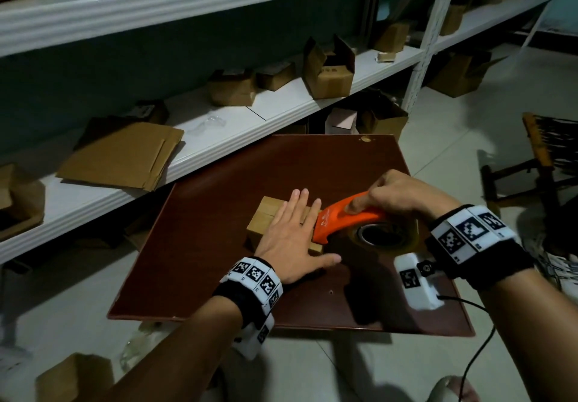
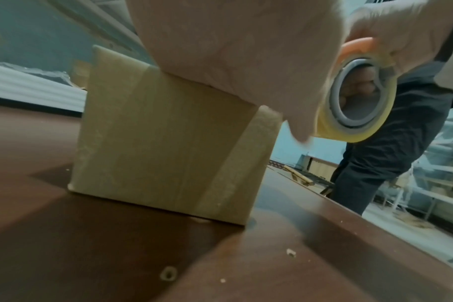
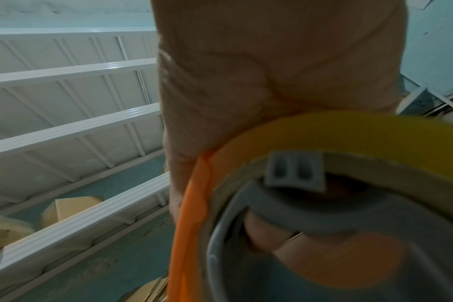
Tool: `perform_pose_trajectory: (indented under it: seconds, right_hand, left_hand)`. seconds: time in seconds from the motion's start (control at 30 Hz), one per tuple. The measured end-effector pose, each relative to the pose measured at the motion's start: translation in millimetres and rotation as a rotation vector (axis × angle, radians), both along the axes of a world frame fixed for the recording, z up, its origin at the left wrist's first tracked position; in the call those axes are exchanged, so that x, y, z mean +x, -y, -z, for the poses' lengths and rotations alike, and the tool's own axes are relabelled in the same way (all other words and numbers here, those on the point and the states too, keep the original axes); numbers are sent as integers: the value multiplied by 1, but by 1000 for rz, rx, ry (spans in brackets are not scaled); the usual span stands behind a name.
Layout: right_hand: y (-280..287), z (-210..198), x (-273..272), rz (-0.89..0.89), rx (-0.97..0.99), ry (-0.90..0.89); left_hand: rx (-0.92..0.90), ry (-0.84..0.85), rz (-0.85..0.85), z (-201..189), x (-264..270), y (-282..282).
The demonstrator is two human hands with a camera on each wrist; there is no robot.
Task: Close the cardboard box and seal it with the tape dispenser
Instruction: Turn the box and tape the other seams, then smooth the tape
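**Taping the closed box**

Pressing down on the shut flaps, the left hand [image 1: 289, 239] is laid flat, fingers straight, on the cardboard box [image 1: 266, 220] at the middle of the brown board [image 1: 219, 276]. The orange tape dispenser [image 1: 341, 218] is gripped by the right hand [image 1: 403, 195], fingers curled through its roll, and is set against the box's edge at 3 o'clock. Sealing is judged to be under way; next, the dispenser would need drawing across the seam toward 9 o'clock. The box's contents are hidden; whether tape is already stuck cannot be told
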State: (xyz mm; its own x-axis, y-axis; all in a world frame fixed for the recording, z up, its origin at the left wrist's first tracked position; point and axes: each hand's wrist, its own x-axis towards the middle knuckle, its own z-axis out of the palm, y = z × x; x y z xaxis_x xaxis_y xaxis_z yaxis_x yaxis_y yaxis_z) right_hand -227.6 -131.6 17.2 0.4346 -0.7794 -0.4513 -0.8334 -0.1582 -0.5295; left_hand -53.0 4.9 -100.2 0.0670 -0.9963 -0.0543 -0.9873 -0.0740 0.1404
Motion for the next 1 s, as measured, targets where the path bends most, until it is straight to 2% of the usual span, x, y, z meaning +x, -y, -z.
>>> perform_pose_trajectory:
  seconds: [0.57,0.8,1.0]
  right_hand:
    - [-3,7,7,-38,53,23]
    - [-12,13,14,-68,76,94]
    - [-15,17,22,-107,94,55]
  left_hand:
    - [-83,-4,-111,-1,10,7]
    - [-18,-48,-185,-9,28,0]
    - [-41,-61,-185,-7,36,-6]
